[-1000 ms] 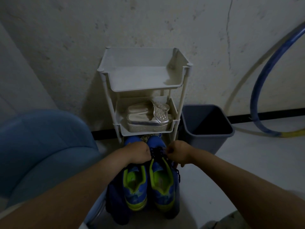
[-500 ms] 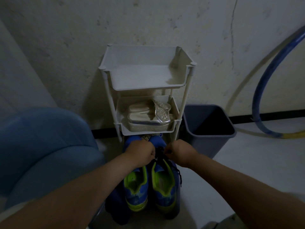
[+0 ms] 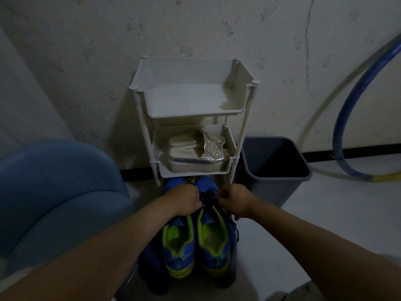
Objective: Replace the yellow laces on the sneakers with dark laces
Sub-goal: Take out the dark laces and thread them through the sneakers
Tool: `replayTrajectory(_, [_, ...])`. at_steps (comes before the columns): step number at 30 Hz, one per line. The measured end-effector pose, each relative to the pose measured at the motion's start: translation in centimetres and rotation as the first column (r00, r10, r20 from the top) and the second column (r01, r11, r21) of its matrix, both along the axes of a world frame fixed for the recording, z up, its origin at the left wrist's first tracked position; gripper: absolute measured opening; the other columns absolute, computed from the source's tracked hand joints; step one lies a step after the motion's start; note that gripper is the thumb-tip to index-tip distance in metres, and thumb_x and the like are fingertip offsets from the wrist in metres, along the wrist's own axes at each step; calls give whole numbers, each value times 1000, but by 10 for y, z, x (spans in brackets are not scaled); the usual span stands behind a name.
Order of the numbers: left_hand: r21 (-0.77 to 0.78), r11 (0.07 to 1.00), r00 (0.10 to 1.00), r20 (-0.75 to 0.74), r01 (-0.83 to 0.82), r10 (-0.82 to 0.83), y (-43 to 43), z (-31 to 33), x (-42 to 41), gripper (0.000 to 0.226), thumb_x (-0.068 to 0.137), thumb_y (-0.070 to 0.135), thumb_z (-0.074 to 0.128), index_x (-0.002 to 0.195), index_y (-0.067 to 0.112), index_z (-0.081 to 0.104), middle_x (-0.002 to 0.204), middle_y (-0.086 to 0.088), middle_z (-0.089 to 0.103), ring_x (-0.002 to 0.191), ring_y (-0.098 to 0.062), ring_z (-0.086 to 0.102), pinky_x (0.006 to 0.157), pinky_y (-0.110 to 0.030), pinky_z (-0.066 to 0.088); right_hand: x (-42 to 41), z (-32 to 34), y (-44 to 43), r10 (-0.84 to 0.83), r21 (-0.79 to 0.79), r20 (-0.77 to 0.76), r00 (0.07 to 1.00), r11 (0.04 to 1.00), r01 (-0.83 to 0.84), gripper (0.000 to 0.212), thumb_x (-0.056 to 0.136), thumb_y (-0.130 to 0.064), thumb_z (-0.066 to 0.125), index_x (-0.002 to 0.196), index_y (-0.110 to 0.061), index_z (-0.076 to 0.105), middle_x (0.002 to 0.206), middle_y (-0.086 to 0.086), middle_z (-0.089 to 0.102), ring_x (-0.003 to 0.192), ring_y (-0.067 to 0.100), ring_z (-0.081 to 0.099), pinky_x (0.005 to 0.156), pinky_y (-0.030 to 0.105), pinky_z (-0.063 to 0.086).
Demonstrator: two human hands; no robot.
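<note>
Sneakers, two of them, stand side by side with their heels toward the camera. The left sneaker [image 3: 178,246] and the right sneaker [image 3: 213,240] are both blue with lime-green lining. They rest on something dark below them that is too dim to make out.

Two bare hands meet over the front of the right sneaker. The left hand [image 3: 184,199] lies across the tongue area of the left sneaker, its fingers curled into a tight grip on the left side of the one dark lace [image 3: 206,197]. The right hand [image 3: 235,200] has a closed grip too, thumb and forefinger pinching the same lace from the right. The lace runs down the eyelets of the right sneaker between the two hands. One loose end of it hangs down that shoe's outer side.

Just beyond the toes stands one white rack [image 3: 247,118] against the concrete wall [image 3: 86,61]. Two of its trays show, and the sneaker toes reach under the lower one. The lower tray holds one pair of silver sandals [image 3: 195,157], two shoes lying side by side.

One grey bin [image 3: 267,192] sits on the floor [image 3: 325,213] just right of the rack. One blue hoop [image 3: 338,135] leans on the wall further right. One rounded blue seat [image 3: 54,192] fills the left side.
</note>
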State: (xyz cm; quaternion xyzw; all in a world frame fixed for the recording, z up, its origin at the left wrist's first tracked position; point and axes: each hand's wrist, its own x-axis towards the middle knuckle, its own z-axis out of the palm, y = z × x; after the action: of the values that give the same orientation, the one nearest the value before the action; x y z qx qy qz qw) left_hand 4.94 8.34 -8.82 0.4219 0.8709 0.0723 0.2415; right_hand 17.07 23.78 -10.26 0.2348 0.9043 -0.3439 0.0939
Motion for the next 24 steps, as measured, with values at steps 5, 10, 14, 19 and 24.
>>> replayTrajectory(5, [53,999,1000,5,-10,10,-3,-3,-6,22,90,17,56,104,21,72,107,1,70,99,-17,63,84,-25,49,-3,-4,4,86,91,-6,996,992,-85,25,99,-15,53,119,-14,66,108,8,69,83,18,66,62,20,50])
replayTrajectory(10, [115,991,978,-204,64,-40,-1,-5,-3,20,90,26,60,102,26,75,109,5,71,106,-18,62,84,-30,50,-6,-5,1,177,284,-7,984,944,-168,23,95,-24,58,110,-15,73,105,8,70,98,24,65,85,33,52])
replayTrajectory(14, [107,983,942,-316,149,-109,1,-4,0,21,92,31,59,107,29,72,111,4,70,106,-19,61,80,-29,46,-8,-6,-2,221,380,-18,975,903,-198,23,96,-29,54,103,-17,73,97,7,70,90,24,65,76,31,51])
replayTrajectory(19, [39,980,918,-360,193,-167,3,-5,2,21,93,33,56,109,28,70,111,-2,68,104,-22,61,82,-34,48,-13,-10,-6,230,436,-29,973,879,-195,21,95,-30,54,100,-20,72,95,5,69,88,24,64,69,26,43])
replayTrajectory(24, [-2,969,883,-411,247,-226,6,-4,4,22,91,29,53,103,23,71,105,-4,69,98,-26,63,76,-34,46,-20,-9,-9,300,457,12,954,846,-272,25,97,-30,50,104,-15,69,100,8,68,91,28,64,69,29,43])
